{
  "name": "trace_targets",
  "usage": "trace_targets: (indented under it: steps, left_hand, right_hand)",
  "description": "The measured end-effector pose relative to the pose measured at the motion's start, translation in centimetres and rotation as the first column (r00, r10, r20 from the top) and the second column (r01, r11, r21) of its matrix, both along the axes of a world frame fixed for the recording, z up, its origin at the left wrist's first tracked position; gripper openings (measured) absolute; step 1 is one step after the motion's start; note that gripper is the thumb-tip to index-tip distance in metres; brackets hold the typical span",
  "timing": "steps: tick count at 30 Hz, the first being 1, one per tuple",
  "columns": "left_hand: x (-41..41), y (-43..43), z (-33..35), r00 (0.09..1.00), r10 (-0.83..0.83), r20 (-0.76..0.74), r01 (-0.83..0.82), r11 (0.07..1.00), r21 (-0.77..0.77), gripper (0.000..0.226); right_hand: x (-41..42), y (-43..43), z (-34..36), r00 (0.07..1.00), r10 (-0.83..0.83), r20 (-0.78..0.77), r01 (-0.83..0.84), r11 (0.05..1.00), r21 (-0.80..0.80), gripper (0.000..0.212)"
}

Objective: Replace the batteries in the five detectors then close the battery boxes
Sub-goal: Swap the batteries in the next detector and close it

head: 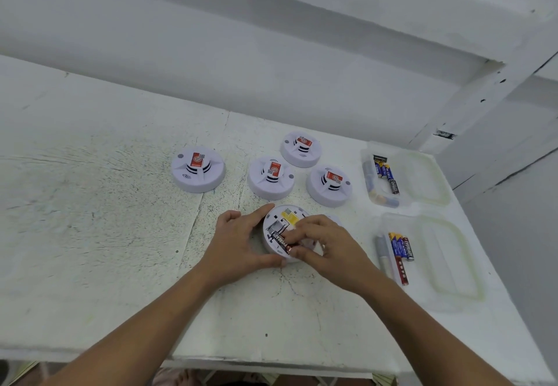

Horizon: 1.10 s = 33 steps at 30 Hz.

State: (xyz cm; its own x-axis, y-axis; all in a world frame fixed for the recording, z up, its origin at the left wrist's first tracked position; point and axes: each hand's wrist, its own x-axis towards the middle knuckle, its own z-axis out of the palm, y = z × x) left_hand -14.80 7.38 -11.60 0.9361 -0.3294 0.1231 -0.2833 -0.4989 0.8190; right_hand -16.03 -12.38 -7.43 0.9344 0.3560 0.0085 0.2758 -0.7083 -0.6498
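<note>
A white round detector (277, 219) lies upside down on the table with its battery box open and a yellow label showing. My left hand (241, 240) grips its left rim. My right hand (320, 240) pinches a black battery (280, 239) lying in the box. Several more white detectors stand face up behind: one at the left (197, 172), one in the middle (270, 178), one at the back (300, 148) and one at the right (329, 186). A white cover piece (333, 219) peeks out behind my right hand.
Two clear plastic trays sit at the right: the far tray (422, 174) and the near tray (447, 265), each holding several batteries. The table's front edge (271, 361) runs below my forearms. A white wall rises behind the table.
</note>
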Motion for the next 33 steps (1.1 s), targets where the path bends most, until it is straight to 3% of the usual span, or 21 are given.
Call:
trace_targets:
  steps: [6,19,33]
  left_hand:
    - [0.2,0.0,-0.8,1.0,0.009,0.027,-0.009,1.0,0.017,0.092]
    - [0.9,0.2,-1.7,0.999,-0.02,0.046,0.016,0.998,0.069,0.092]
    - [0.6,-0.2,-1.2,0.998,0.009,0.063,-0.012,0.999,0.049,0.083]
  right_hand:
    - [0.0,0.1,-0.3,1.0,-0.029,-0.01,0.03,0.995,0.094,0.018]
    - [0.0,0.5,-0.8,0.998,-0.059,-0.001,0.059,0.994,0.088,0.02]
    - [-0.7,0.3,-2.4,0.989,-0.012,0.145,0.001,0.997,0.078,0.025]
